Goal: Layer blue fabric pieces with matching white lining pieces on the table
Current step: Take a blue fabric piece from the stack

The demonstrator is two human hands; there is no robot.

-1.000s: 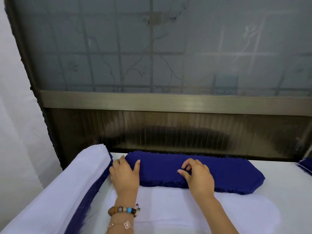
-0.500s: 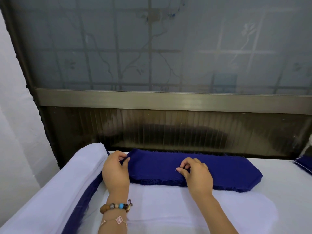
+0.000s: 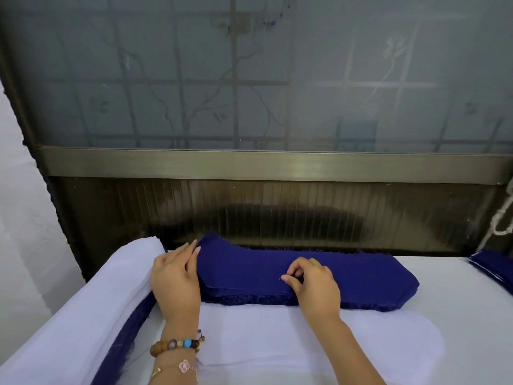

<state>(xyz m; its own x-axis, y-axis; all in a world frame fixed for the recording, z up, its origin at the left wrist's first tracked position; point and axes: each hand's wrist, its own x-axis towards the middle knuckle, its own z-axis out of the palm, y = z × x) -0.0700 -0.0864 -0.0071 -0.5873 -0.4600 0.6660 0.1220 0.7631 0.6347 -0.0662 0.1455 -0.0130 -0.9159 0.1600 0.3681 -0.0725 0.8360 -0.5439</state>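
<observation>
The left hand (image 3: pixel 175 276) has lifted the frayed blue stack's (image 3: pixel 333 276) end — fingers gripping it (right hand (image 3: pixel 313 287) pinching the top layer).

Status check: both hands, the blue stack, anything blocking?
Left hand lifting the left end of the blue stack. Right hand pinching its top layer mid-stack. White lining piece flat in front. Nothing in the way.

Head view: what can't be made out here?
- Number of pieces in the blue stack: the edges blur together.
- What the left hand grips: hidden by its own fingers.
- Blue fabric at right: cut off by the frame edge.
- Scene behind the window: frosted glass.
</observation>
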